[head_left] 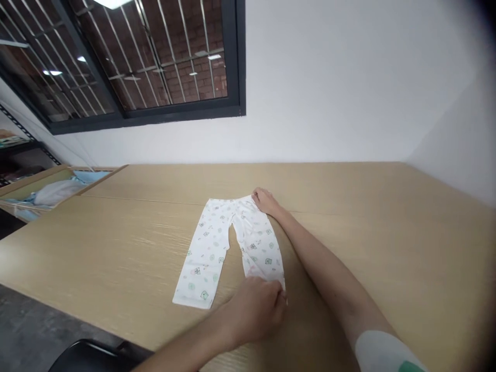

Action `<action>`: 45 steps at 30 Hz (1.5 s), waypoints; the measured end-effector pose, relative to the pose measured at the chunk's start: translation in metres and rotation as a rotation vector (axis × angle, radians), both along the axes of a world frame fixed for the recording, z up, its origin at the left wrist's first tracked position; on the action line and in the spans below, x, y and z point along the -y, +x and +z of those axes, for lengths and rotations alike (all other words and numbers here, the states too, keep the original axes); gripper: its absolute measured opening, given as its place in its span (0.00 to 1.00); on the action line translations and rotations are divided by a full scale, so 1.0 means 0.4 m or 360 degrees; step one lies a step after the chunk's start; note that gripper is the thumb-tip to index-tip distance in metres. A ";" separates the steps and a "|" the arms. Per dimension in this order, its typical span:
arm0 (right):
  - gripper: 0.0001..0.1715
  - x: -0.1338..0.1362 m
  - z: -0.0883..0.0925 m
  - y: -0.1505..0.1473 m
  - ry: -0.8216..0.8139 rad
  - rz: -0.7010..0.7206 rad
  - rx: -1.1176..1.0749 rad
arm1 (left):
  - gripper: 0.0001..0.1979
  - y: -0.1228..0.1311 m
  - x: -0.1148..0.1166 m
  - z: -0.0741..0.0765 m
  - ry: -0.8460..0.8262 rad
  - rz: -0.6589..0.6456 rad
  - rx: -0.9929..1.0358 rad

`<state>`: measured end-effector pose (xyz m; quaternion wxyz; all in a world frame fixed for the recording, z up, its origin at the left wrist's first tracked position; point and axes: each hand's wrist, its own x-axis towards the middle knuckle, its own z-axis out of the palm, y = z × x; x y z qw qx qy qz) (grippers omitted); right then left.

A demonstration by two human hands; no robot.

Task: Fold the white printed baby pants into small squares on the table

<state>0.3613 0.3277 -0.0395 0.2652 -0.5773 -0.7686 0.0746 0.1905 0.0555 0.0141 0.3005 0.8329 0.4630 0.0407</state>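
Observation:
A small pair of white pants (205,248) with a green and grey print lies spread on the wooden table (116,243), waistband away from me and legs toward me. My right hand (265,200) is closed on the waistband's right corner. Nearer to me, my left hand (258,305) crosses over to the cuff of the right leg, its fingers closed on the fabric there and hiding most of that hem. The left leg lies flat with its cuff in sight, and a narrow gap of table shows between the two legs.
At the left end of the table stands an open box (64,188) holding white and light blue cloth. Behind the table rise a white wall (329,88) and a dark-framed barred window (155,57). A black chair (93,356) is by the front edge.

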 end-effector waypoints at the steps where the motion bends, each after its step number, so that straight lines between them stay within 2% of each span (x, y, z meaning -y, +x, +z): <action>1: 0.11 0.001 0.012 -0.002 -0.0018 0.0013 -0.0021 | 0.18 -0.014 0.010 -0.006 -0.0059 0.0122 0.0096; 4: 0.10 0.001 0.057 -0.017 -0.0053 -0.0011 -0.0106 | 0.20 -0.060 0.037 -0.035 -0.0255 0.0402 0.0457; 8: 0.16 -0.018 0.117 -0.077 -0.0088 -0.0167 -0.0250 | 0.28 -0.144 0.069 -0.058 -0.0431 0.0612 0.0983; 11: 0.19 -0.041 0.138 -0.159 -0.0127 -0.0222 -0.0320 | 0.30 -0.221 0.093 -0.053 -0.0432 0.0753 0.1154; 13: 0.19 -0.051 0.134 -0.228 -0.0144 -0.0226 -0.0332 | 0.30 -0.271 0.107 -0.053 -0.0434 0.0839 0.1172; 16: 0.17 -0.052 0.110 -0.340 -0.0150 -0.0214 -0.0298 | 0.29 -0.340 0.124 -0.073 -0.0333 0.0924 0.1040; 21: 0.16 -0.032 0.073 -0.478 -0.0165 -0.0164 -0.0174 | 0.24 -0.427 0.137 -0.135 0.0239 0.1002 0.0369; 26: 0.20 -0.027 0.066 -0.523 -0.0205 -0.0154 -0.0097 | 0.18 -0.464 0.137 -0.173 0.0491 0.1068 -0.0053; 30: 0.16 -0.008 0.081 -0.528 -0.0205 -0.0108 -0.0080 | 0.15 -0.464 0.138 -0.172 0.0684 0.1115 -0.0314; 33: 0.18 0.079 0.103 -0.529 -0.0114 0.0146 -0.0113 | 0.14 -0.445 0.152 -0.156 0.0902 0.1189 -0.0420; 35: 0.24 0.183 0.117 -0.526 -0.0072 0.0509 -0.0160 | 0.10 -0.424 0.166 -0.147 0.1055 0.1144 -0.0344; 37: 0.32 0.307 0.127 -0.518 -0.0139 0.0914 -0.0118 | 0.15 -0.399 0.181 -0.149 0.1192 0.0992 -0.0204; 39: 0.34 0.427 0.130 -0.504 -0.0154 0.1317 -0.0034 | 0.23 -0.375 0.196 -0.167 0.1342 0.0808 -0.0183; 41: 0.37 0.517 0.121 -0.488 -0.0068 0.1670 0.0055 | 0.25 -0.358 0.212 -0.196 0.1487 0.0659 -0.0318; 43: 0.36 0.568 0.101 -0.473 -0.0025 0.1849 0.0149 | 0.24 -0.348 0.225 -0.225 0.1557 0.0585 -0.0463; 45: 0.35 0.582 0.072 -0.461 -0.0049 0.1875 0.0231 | 0.24 -0.345 0.236 -0.245 0.1542 0.0573 -0.0547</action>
